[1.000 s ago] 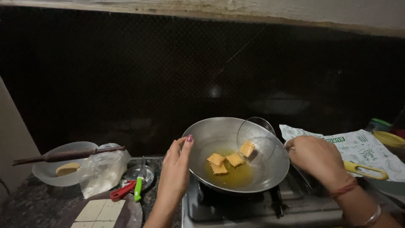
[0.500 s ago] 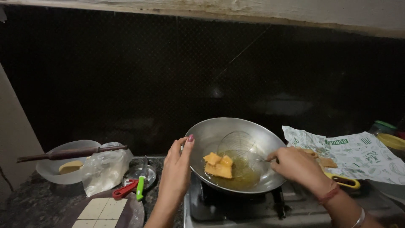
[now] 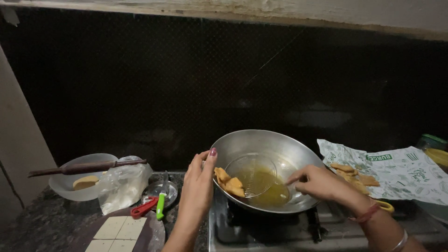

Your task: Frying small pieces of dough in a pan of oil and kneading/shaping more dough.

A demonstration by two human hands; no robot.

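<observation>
Over the stove [image 3: 261, 228], left hand [image 3: 198, 184] loosely steadies the wok [image 3: 280, 149]; right hand [image 3: 317, 183] seemingly grips a skimmer [image 3: 249, 170].

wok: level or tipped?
Tipped. The wok leans toward the left hand at its rim; oil pools low while the fried pieces sit up the left wall.

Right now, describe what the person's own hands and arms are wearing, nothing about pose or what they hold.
Both forearms are bare, with no sleeves in view. The left hand has dark reddish polish on the thumbnail and no visible jewellery. The right hand has a thin red thread tied around the wrist, and farther up that arm sits a slim silver-coloured bangle. No gloves or rings can be made out.
</observation>
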